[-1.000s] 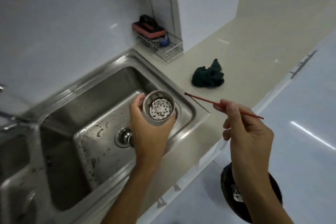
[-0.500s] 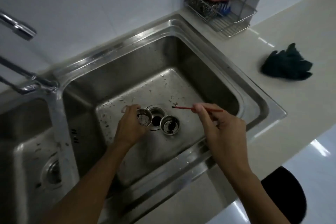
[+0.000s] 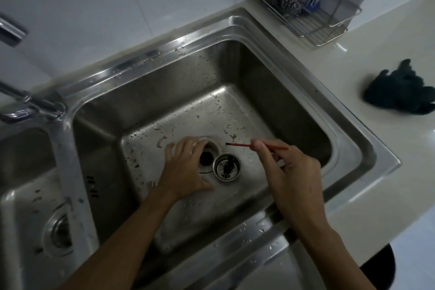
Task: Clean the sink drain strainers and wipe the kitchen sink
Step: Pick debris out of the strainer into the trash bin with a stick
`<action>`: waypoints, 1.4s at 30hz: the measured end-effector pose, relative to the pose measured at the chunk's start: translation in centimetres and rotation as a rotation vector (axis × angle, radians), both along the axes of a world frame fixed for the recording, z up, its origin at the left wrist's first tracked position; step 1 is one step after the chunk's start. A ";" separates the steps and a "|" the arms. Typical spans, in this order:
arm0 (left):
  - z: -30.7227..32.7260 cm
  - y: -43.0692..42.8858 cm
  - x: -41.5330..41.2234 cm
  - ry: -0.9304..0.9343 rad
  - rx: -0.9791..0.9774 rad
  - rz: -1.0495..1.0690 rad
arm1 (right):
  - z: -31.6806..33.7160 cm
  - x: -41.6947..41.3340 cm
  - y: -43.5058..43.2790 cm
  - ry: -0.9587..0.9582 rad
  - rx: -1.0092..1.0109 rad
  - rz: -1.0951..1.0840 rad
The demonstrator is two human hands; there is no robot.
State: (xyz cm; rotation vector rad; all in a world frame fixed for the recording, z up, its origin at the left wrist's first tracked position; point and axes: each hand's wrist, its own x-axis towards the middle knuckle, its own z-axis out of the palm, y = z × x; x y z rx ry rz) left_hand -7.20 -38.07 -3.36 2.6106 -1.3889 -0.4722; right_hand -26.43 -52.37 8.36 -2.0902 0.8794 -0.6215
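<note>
My left hand is low in the right basin of the steel sink, closed around a metal strainer at the left edge of the open drain hole. The fingers hide most of that strainer. A second strainer with dark bits inside rests on the basin floor, just right of the drain. My right hand pinches a thin red stick whose dark tip points left, just above the second strainer. Food scraps and water drops dot the basin floor.
The left basin has its own drain. A faucet reaches in from the left. A wire rack with a scrub brush and steel wool stands at the back right. A dark green cloth lies on the counter. A black round object sits below the counter edge.
The view swung from the counter down over the basin. My left hand carried the strainer from above the sink down to the drain. The right hand followed with the stick.
</note>
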 end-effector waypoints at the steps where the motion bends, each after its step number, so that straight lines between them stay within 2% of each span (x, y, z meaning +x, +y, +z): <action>1: -0.1 -0.9 -0.4 -0.021 -0.007 -0.072 | 0.0 -0.1 -0.1 -0.001 -0.004 -0.002; 4: -0.5 -3.8 -1.9 -0.031 0.045 -0.186 | 0.0 -0.8 -0.7 -0.012 0.002 -0.018; 8: -1.2 -5.4 -3.4 0.041 0.062 -0.089 | 0.6 -2.1 -1.5 -0.046 0.023 -0.035; 12: 0.9 -5.1 -3.8 0.186 -0.151 0.092 | 2.3 -3.8 -2.3 -0.108 0.036 -0.088; 15: 5.3 -6.0 -4.6 0.277 -0.347 0.146 | 4.5 -5.6 -3.1 -0.174 0.082 -0.113; 19: 13.5 -9.8 -7.7 0.261 -0.510 0.014 | 7.9 -10.0 -5.0 -0.324 0.123 -0.193; 22: 18.9 -13.9 -12.6 0.285 -0.557 -0.122 | 10.1 -15.4 -6.8 -0.391 0.112 -0.291; 26: 21.5 -20.5 -22.1 0.366 -0.586 -0.278 | 10.6 -24.8 -9.1 -0.397 0.109 -0.428; 30: 19.4 -26.1 -32.1 0.422 -0.532 -0.413 | 7.3 -34.3 -10.5 -0.335 0.142 -0.566; 34: 13.3 -28.2 -39.9 0.527 -0.337 -0.550 | 1.2 -41.2 -10.0 -0.276 0.224 -0.653; 38: 6.3 -27.8 -45.0 0.564 -0.127 -0.596 | -6.2 -45.5 -7.6 -0.217 0.339 -0.758; 42: 0.2 -27.2 -47.8 0.556 -0.022 -0.644 | -12.7 -47.4 -5.8 -0.226 0.428 -0.863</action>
